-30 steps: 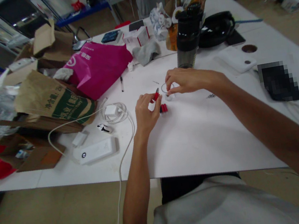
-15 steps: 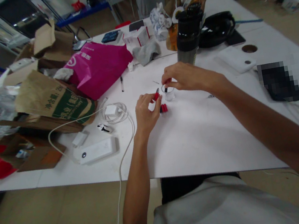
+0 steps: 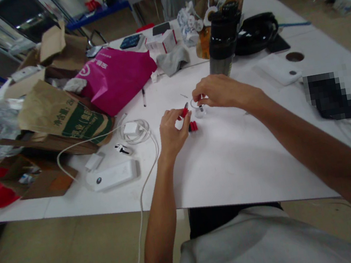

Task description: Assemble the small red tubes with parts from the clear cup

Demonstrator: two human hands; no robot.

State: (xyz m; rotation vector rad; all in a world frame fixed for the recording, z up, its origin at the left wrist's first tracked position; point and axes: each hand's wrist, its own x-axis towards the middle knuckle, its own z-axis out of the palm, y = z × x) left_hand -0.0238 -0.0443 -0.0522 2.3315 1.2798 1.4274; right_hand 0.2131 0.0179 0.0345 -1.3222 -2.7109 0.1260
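Observation:
My left hand (image 3: 173, 132) is closed in a pinch on a small red object with a grey pointed tip (image 3: 185, 110); its exact kind is too small to tell. Just right of it, my right hand (image 3: 215, 92) bends over a small clear cup (image 3: 198, 113), fingers pinched together at the rim. A small dark piece (image 3: 201, 108) shows below those fingertips, at or inside the cup; whether they still grip it is unclear. Beside the left fingertips lie several short red-and-black pieces (image 3: 193, 126). A thin small stick (image 3: 184, 96) rests behind the cup.
A dark bottle (image 3: 223, 42) stands behind my right hand. Leftward are a pink bag (image 3: 116, 78), a brown paper bag (image 3: 57, 111), a coiled white cable (image 3: 144, 132) and a white power bank (image 3: 115, 176). A white box (image 3: 277, 68) lies to the right.
The dark piece at the cup appears slightly lower and further right. My right hand has shifted a little; the left hand keeps its pinch on the red object.

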